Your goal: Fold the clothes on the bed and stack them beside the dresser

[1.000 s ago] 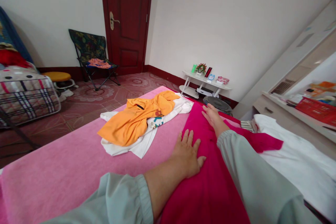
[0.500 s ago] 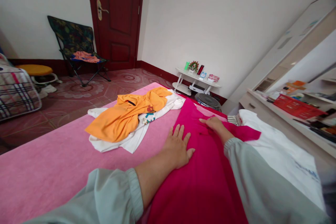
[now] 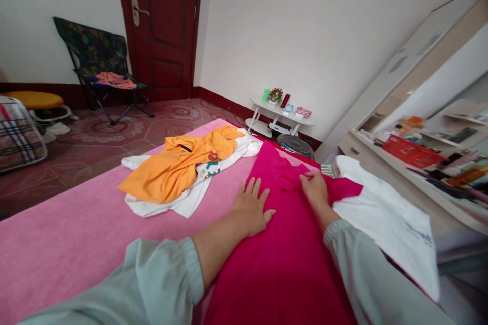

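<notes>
A magenta shirt point(image 3: 282, 264) lies spread over the pink bed cover point(image 3: 68, 244), running away from me. My left hand point(image 3: 251, 208) rests flat on its left side, fingers stretched out. Close to the shirt's collar area, my right hand point(image 3: 314, 188) has its thumb and fingers pinched together on the fabric, which is rumpled there. One sleeve of the shirt pokes out to the right, past that hand. To the left lie an orange shirt point(image 3: 171, 172) and a white shirt with a print point(image 3: 186, 208) partly beneath it. Another white shirt point(image 3: 389, 213) lies on the right.
Along the right stands a light dresser point(image 3: 354, 150) bearing a red basket point(image 3: 412, 151) and many small items. Beyond the bed are a low white shelf point(image 3: 282, 111) and a round dark-topped object point(image 3: 295, 146). A folding chair point(image 3: 97, 56) stands by the dark red door point(image 3: 163, 35).
My right hand has shifted slightly, its fingers going from stretched out to pinched on the shirt. The left hand stays flat on the cloth. The view has turned slightly right.
</notes>
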{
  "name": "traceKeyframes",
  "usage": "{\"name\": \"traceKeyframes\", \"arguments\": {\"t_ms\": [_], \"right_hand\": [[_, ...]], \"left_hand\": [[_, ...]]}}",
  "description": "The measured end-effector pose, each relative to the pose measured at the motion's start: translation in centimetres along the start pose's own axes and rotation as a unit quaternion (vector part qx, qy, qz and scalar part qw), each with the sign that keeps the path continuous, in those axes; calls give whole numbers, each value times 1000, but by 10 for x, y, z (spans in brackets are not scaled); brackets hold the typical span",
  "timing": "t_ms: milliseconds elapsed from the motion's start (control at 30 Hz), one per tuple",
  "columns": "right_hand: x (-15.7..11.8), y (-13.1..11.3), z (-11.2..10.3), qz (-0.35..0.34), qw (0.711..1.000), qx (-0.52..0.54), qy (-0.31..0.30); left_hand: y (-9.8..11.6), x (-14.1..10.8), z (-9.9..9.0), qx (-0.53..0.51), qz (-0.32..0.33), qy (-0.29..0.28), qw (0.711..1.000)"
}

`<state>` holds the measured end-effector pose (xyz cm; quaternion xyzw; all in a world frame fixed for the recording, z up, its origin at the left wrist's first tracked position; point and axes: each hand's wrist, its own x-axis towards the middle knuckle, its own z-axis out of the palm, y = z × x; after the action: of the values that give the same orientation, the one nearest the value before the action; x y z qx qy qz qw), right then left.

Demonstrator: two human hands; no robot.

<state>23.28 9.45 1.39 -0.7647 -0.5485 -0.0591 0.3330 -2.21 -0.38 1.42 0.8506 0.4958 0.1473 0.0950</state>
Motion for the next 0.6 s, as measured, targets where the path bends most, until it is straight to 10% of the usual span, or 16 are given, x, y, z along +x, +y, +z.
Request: {"name": "traceKeyframes", "arguments": {"t_ms": [167, 600], "right_hand": [[-11, 5, -8, 42, 985, 69, -151], [-36, -18, -3, 153, 941, 278, -118]], "left_hand": [[0, 0, 2, -2, 0, 8, 1000], [1, -1, -2, -6, -1, 0, 1000]]}}
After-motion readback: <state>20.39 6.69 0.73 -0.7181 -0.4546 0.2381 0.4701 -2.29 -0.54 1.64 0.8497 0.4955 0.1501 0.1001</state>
